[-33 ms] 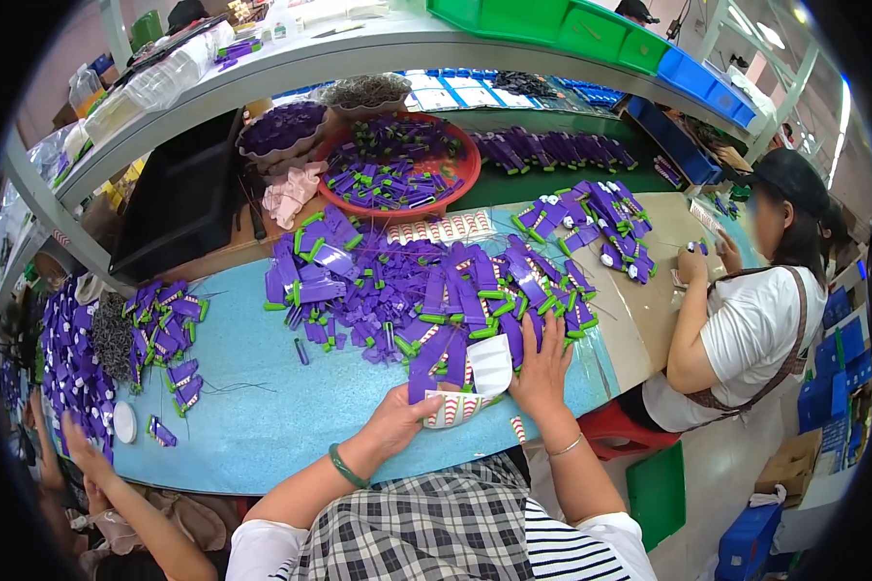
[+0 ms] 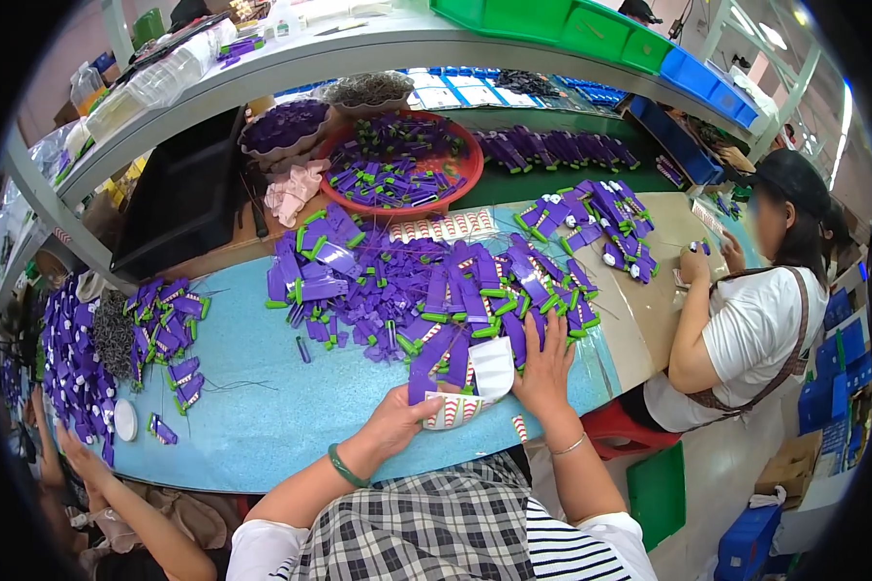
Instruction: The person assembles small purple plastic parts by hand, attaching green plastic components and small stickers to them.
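Note:
My left hand [image 2: 394, 423] is closed at the near edge of the table, its thumb pressed on a white sheet of stickers [image 2: 458, 411] with red and green chevron marks. A curled blank part of the sheet [image 2: 492, 368] stands up at its right. Right behind my left thumb is a flat purple strip [image 2: 422, 373]; whether I grip it too, I cannot tell. My right hand [image 2: 544, 373] has its fingers outstretched over the right edge of a heap of purple pieces with green ends [image 2: 470, 290]. Some of these carry chevron stickers. Its fingertips touch the heap.
Behind the heap stands a red basin [image 2: 467, 184] of purple-green pieces, with a black tray [image 2: 180, 194] to its left. More purple pieces [image 2: 76, 368] and a white round lid [image 2: 124, 421] lie at left. Co-workers sit on both sides; one's hand [image 2: 83, 460] shows at lower left.
The co-worker's hand at the lower left has shifted slightly. My own hands and the sticker sheet are almost unmoved.

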The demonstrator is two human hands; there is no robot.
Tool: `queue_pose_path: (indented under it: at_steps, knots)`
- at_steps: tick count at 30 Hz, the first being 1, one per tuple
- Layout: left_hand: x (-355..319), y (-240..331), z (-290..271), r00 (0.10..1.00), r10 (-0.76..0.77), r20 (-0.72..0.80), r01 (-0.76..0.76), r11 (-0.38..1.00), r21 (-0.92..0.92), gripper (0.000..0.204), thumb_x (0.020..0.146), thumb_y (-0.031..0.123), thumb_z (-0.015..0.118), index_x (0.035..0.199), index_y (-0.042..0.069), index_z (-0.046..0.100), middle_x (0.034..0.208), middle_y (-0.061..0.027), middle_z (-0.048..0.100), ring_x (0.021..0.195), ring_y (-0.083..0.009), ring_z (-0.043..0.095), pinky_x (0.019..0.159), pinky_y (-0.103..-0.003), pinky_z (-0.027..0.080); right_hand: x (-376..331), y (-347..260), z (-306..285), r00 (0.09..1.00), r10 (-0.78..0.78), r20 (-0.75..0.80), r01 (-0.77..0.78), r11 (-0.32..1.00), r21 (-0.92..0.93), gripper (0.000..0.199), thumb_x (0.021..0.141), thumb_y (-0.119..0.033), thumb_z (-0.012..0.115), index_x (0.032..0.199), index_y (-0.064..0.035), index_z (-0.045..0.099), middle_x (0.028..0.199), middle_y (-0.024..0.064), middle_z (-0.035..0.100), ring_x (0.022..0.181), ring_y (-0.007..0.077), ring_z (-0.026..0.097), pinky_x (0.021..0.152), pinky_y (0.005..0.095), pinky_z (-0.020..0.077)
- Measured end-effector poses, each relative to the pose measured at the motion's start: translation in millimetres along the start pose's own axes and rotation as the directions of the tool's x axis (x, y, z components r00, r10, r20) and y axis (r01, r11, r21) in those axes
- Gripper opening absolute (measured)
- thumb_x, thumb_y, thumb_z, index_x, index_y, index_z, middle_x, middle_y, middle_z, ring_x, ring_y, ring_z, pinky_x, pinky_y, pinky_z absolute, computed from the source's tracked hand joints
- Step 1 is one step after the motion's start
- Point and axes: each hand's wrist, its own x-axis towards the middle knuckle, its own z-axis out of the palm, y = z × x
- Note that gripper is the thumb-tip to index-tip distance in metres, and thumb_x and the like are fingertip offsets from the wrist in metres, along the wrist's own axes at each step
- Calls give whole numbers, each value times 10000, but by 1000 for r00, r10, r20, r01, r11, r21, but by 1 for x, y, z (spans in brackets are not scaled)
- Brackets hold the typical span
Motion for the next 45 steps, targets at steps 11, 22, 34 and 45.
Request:
queue_pose_path:
  at_steps: [11,22,34,45]
  knots:
    - [-88,28,-37,865,355,-355,-368,929,34,100,841,67,623,920,12,594,846,-49,630,756,-132,608,697,-279,502,-17,-29,-60,884,-154,-441,342,857,386,297,667,76,635,951,-11,615,1014,148,593,948,305,582,823,390,471]
    - [-114,15,-40,753,485,-445,-432,874,221,33,853,42,616,870,18,601,824,-5,596,724,-67,537,664,-224,437,-28,-175,-3,661,-747,-76,676,549,492,271,715,-160,720,953,-67,632,801,48,597,731,212,600,626,326,458]
    - [-120,14,-52,764,437,-474,-352,899,260,35,830,30,639,837,13,609,814,-5,598,728,-59,532,663,-213,424,-25,-188,8,658,-743,-120,666,501,552,192,695,-154,739,833,-61,643,714,51,615,626,216,581,578,316,430]
    - [-122,14,-55,650,650,-395,-394,732,555,72,803,34,672,795,19,601,769,-10,607,739,-63,563,674,-219,446,-18,-177,5,739,-663,117,421,591,688,146,720,-172,732,700,-81,620,632,58,611,568,219,600,502,330,463]
